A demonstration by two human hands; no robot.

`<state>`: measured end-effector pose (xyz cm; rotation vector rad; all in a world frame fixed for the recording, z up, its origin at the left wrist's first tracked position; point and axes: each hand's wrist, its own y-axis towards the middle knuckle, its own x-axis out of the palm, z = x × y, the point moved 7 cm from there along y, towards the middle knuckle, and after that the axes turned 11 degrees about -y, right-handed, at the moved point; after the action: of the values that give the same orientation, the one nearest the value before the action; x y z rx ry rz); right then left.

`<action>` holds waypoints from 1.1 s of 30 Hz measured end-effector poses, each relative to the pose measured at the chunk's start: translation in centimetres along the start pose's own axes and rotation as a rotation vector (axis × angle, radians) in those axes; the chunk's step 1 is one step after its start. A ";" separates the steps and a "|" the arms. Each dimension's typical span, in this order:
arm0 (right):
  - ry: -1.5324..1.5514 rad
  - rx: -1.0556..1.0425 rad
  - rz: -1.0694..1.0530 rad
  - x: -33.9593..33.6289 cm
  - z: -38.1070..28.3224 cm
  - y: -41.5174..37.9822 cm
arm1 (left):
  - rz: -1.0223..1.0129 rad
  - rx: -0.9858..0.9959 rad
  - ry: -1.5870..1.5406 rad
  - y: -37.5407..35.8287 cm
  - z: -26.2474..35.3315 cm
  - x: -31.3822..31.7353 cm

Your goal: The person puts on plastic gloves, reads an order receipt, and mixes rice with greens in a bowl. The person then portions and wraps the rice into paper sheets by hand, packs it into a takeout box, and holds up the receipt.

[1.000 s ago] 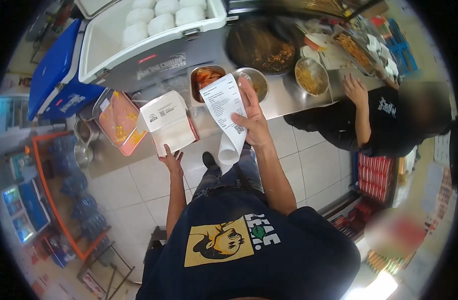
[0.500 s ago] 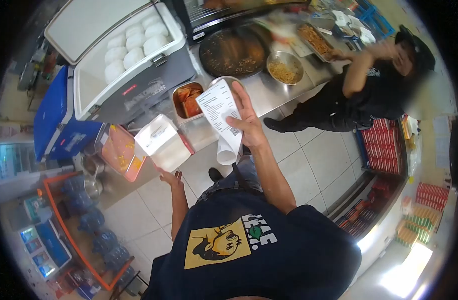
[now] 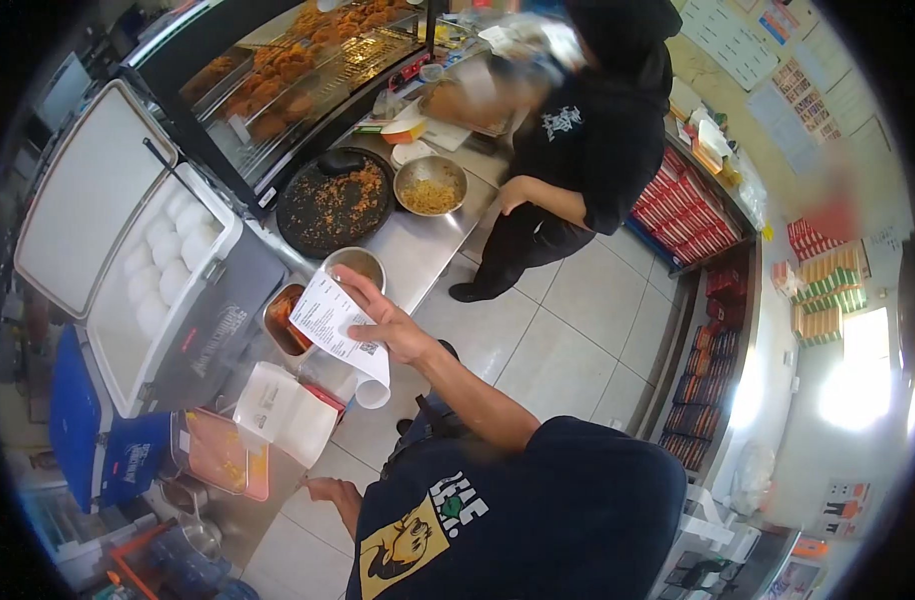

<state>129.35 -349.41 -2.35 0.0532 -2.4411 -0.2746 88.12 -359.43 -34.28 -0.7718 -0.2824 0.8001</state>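
Note:
A long printed paper receipt (image 3: pixel 328 322), its lower end curled, is pinched between the thumb and fingers of my right hand (image 3: pixel 393 332). It is held over the counter edge, in front of a metal pan of reddish food (image 3: pixel 281 318) and a steel bowl (image 3: pixel 363 262). My left hand (image 3: pixel 335 492) is lower down, beside the counter edge, with its fingers loosely stretched and nothing visible in them. Just above it, an open white cardboard box (image 3: pixel 303 428) with its lid folded back sits at the counter's edge. The left hand appears apart from the box.
A co-worker (image 3: pixel 598 130) stands at the counter's far end. Nearby are a black round griddle (image 3: pixel 333 215), a bowl of noodle-like food (image 3: pixel 431 190), a fried-food display case (image 3: pixel 298 85), an open cooler (image 3: pixel 193 330) with white wrapped balls, and a pink tray (image 3: pixel 218 462).
My view has swung right, bringing the display case into sight. The co-worker has turned and leans over the counter. My left hand has drawn back from the box; the receipt stays in my right hand.

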 end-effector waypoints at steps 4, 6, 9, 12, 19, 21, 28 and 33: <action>-0.010 0.017 -0.026 0.9 0.7 0.0 | -0.542 0.100 -0.071 -13.2 6.9 9.0; 0.017 0.063 -0.050 1.7 1.3 0.1 | -0.985 0.225 0.006 -20.4 10.5 14.4; -0.064 0.100 -0.157 4.1 2.8 0.0 | -1.267 0.081 -0.170 -26.4 13.1 20.1; -0.115 0.149 -0.253 6.3 3.7 -1.4 | -1.201 -0.015 -0.244 -27.6 15.2 22.5; -0.281 0.108 -0.079 6.6 4.0 -2.3 | -1.205 0.091 -0.264 -26.9 19.5 23.7; -0.400 0.197 -0.123 6.0 4.9 -2.9 | -1.285 0.148 -0.287 -29.1 21.5 24.8; -0.489 0.461 -0.260 3.7 6.0 -4.1 | -1.522 0.078 -0.381 -33.0 24.8 28.9; -0.559 0.505 -0.352 1.5 5.7 -2.7 | -1.500 0.098 -0.392 -34.9 26.5 32.7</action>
<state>124.47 -351.17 -6.23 0.7163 -2.9897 0.2166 115.81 -337.43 7.43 -0.1390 -1.0000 -0.4807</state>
